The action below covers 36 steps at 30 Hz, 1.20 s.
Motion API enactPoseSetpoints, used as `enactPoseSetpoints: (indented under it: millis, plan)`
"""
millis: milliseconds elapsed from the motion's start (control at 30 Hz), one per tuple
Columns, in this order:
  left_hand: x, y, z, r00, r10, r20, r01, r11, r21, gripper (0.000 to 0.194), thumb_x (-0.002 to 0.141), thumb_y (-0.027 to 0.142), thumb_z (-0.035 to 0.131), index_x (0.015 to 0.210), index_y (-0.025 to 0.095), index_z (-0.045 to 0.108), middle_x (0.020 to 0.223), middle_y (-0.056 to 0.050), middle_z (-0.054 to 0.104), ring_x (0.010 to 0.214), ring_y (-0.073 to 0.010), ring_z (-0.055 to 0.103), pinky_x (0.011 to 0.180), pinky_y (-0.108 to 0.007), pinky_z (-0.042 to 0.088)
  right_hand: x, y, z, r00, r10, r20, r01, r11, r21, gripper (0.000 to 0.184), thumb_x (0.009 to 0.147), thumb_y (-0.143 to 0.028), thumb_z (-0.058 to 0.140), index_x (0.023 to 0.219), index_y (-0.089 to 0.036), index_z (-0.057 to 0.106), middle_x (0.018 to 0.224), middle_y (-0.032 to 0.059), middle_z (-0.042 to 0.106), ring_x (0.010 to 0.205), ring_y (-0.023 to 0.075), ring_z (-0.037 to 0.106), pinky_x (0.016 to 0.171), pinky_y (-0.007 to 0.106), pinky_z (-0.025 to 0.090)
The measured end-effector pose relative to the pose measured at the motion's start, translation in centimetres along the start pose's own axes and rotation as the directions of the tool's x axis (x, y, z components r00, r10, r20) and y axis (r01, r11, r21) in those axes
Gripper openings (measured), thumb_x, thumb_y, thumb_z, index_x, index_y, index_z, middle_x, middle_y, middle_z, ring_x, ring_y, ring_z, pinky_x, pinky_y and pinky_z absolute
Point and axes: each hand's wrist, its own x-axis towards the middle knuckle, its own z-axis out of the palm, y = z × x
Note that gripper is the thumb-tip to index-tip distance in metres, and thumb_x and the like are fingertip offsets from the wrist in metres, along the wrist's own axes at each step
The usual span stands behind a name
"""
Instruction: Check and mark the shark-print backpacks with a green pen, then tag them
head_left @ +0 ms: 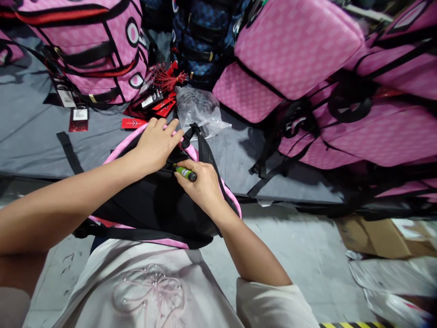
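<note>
Black backpack with pink edges point(157, 200) lies right in front of the person's pale shirt point(102, 291), and its far part reaches over the near edge of the grey table point(232, 168). The right hand point(206, 184) is over the middle of the backpack. Its thumb and fingers pinch a small green tool point(184, 171) with a black end. The tip of the tool is hard to see by the dark cloth. A bit farther away, the left hand point(157, 145) lies at the top pink edge. Its fingers are bent and a little apart, and I cannot tell if they pinch the cloth. Just past the left hand are a flat red tag point(132, 123) and a messy pile of red and black tags point(164, 107). Right of the pile sits a crinkly clear plastic bag point(200, 107). At the back left stands a big pink backpack point(90, 82). Next to it is a dark blue backpack point(205, 38). More pink bags point(297, 45) are heaped on the right.
</note>
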Motion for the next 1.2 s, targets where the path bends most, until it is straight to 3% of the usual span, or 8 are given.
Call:
enactPoseSetpoints:
  millis: [133, 267, 433, 533, 800, 1033, 1200]
  plan:
    - [0.1, -0.1, 0.3, 1.000, -0.010, 0.004, 0.011, 1.000, -0.010, 0.063, 0.088, 0.014, 0.058, 0.150, 0.015, 0.049, 0.164, -0.018, 0.038, 0.134, -0.0398, 0.047, 0.104, -0.053, 0.039, -0.2, -0.1, 1.0, 0.999, 0.002, -0.047, 0.004, 0.994, 0.109, 0.015, 0.088, -0.023, 0.073, 0.102, -0.026, 0.076, 0.106, 0.0019, 0.081, 0.096, 0.0217, 0.077, 0.092, 0.034, 0.057]
    - [0.2, 0.1, 0.4, 1.000, -0.002, 0.005, 0.002, 1.000, 0.012, 0.062, 0.088, 0.015, 0.060, 0.149, 0.014, 0.049, 0.163, -0.019, 0.038, 0.133, -0.0404, 0.048, 0.103, -0.053, 0.038, -0.5, -0.1, 1.5, 0.991, 0.062, -0.118, -0.056, 0.997, 0.057, 0.010, 0.088, -0.025, 0.073, 0.097, -0.024, 0.077, 0.099, 0.0039, 0.082, 0.094, 0.0239, 0.076, 0.091, 0.037, 0.056]
    - [0.2, 0.1, 0.2, 1.000, -0.008, 0.014, 0.007, 0.997, 0.071, 0.061, 0.090, 0.017, 0.061, 0.149, 0.014, 0.049, 0.163, -0.018, 0.040, 0.131, -0.0384, 0.049, 0.100, -0.050, 0.040, -0.6, 0.1, 1.8, 0.989, 0.050, -0.142, -0.030, 0.990, 0.139, 0.010, 0.087, -0.024, 0.074, 0.097, -0.023, 0.077, 0.100, 0.0033, 0.082, 0.093, 0.0227, 0.077, 0.094, 0.038, 0.055]
    - [0.1, 0.0, 0.0, 1.000, 0.011, 0.012, -0.011, 0.999, 0.051, 0.062, 0.089, 0.017, 0.063, 0.149, 0.014, 0.049, 0.162, -0.018, 0.040, 0.132, -0.0388, 0.049, 0.101, -0.051, 0.040, -0.6, -0.1, 2.0, 0.981, 0.107, -0.159, -0.094, 0.992, 0.087, 0.010, 0.087, -0.027, 0.074, 0.096, -0.024, 0.078, 0.099, 0.0039, 0.082, 0.094, 0.0250, 0.077, 0.094, 0.040, 0.055]
    - [0.2, -0.2, 0.1, 1.000, -0.008, -0.004, 0.008, 1.000, -0.023, 0.068, 0.086, 0.017, 0.062, 0.152, 0.019, 0.047, 0.163, -0.016, 0.040, 0.134, -0.0402, 0.046, 0.104, -0.053, 0.039, -0.9, -0.4, 2.9, 0.966, 0.143, -0.217, -0.105, 0.979, 0.175, 0.009, 0.088, -0.026, 0.075, 0.097, -0.026, 0.078, 0.104, 0.0014, 0.082, 0.100, 0.0223, 0.076, 0.102, 0.039, 0.051]
    - [0.3, -0.2, 0.3, 1.000, 0.008, -0.008, -0.008, 0.998, 0.066, 0.065, 0.087, 0.017, 0.062, 0.150, 0.017, 0.049, 0.162, -0.016, 0.041, 0.128, -0.0385, 0.050, 0.099, -0.051, 0.041, -0.7, 0.2, 2.6, 0.972, 0.138, -0.190, -0.093, 0.969, 0.227, 0.010, 0.087, -0.026, 0.075, 0.096, -0.024, 0.078, 0.103, 0.0024, 0.082, 0.099, 0.0222, 0.076, 0.099, 0.038, 0.053]
    - [0.2, 0.0, -0.1, 1.000, -0.005, 0.006, 0.005, 1.000, 0.010, 0.066, 0.085, 0.015, 0.063, 0.150, 0.016, 0.051, 0.161, -0.018, 0.042, 0.131, -0.0392, 0.048, 0.102, -0.052, 0.041, -0.7, 0.3, 3.0, 0.975, 0.120, -0.186, -0.074, 0.968, 0.239, 0.011, 0.088, -0.026, 0.074, 0.098, -0.024, 0.077, 0.104, 0.0029, 0.082, 0.097, 0.0226, 0.077, 0.099, 0.039, 0.053]
